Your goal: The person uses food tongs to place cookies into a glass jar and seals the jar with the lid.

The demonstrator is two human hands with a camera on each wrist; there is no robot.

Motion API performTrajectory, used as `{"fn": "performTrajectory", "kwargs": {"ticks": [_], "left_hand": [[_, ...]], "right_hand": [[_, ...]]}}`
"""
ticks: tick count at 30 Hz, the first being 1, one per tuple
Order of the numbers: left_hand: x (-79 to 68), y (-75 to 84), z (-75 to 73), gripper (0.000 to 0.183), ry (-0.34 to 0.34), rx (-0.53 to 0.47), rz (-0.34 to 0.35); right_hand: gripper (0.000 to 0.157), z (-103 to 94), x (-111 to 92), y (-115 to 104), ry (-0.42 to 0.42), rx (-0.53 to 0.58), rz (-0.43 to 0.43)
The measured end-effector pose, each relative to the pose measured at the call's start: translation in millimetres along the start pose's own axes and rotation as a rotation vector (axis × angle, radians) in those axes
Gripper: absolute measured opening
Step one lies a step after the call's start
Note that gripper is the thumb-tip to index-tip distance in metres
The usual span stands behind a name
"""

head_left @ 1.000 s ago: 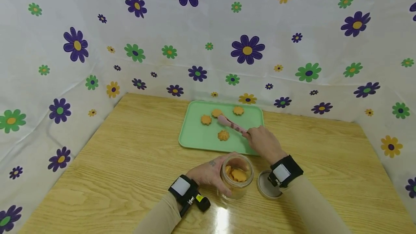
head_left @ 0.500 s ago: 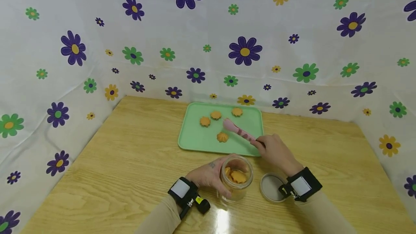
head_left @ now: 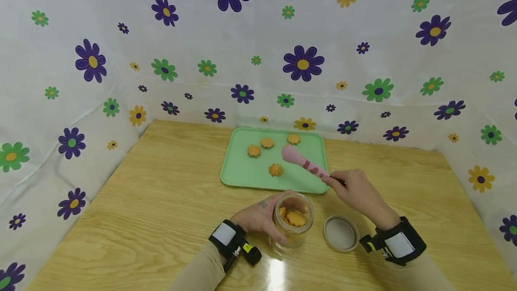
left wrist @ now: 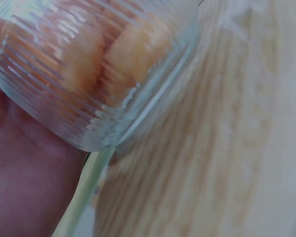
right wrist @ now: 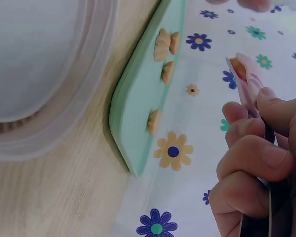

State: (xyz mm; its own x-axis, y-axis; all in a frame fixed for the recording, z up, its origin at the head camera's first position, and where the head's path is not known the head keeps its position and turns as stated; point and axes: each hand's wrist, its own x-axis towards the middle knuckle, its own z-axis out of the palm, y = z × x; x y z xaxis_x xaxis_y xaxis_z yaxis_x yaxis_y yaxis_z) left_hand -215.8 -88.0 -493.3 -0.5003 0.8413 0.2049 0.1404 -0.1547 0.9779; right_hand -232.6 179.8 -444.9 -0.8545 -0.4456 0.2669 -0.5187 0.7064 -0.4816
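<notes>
My left hand (head_left: 258, 218) grips the side of a glass jar (head_left: 298, 240) that stands on the table with cookies (head_left: 296, 218) inside. The left wrist view has the jar's ribbed wall (left wrist: 101, 123) up close, cookies showing through it. My right hand (head_left: 358, 193) holds pink tongs (head_left: 310, 166) above the right part of a green tray (head_left: 242, 175). Between the tong tips, in the right wrist view, a cookie (right wrist: 240, 69) is pinched. Several flower-shaped cookies lie spread on the tray, one near the front (head_left: 275, 170).
A round lid (head_left: 341, 233) lies on the wooden table (head_left: 153, 201) just right of the jar. Behind the tray rises a white cloth (head_left: 177, 39) printed with flowers, which also covers both sides.
My right hand has drawn the tongs back to the right and toward me, away from the tray's rear cookies. The left hand and jar stay put. More of the lid shows.
</notes>
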Motion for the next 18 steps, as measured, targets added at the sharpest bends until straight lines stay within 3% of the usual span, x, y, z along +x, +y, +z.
{"fn": "performTrajectory", "kwargs": {"ticks": [4, 12, 18], "left_hand": [[1.4, -0.4, 0.4, 0.088, 0.002, -0.009, 0.001], [1.1, -0.2, -0.8, 0.086, -0.011, -0.024, 0.04], [-0.6, 0.3, -0.5, 0.085, -0.027, -0.031, 0.035]], "right_hand": [[0.036, -7.5, -14, -4, -0.005, 0.023, -0.029], [0.021, -26.3, -43, -10, 0.027, 0.15, 0.022], [0.022, -34.8, -64, -16, 0.002, 0.224, 0.02]]}}
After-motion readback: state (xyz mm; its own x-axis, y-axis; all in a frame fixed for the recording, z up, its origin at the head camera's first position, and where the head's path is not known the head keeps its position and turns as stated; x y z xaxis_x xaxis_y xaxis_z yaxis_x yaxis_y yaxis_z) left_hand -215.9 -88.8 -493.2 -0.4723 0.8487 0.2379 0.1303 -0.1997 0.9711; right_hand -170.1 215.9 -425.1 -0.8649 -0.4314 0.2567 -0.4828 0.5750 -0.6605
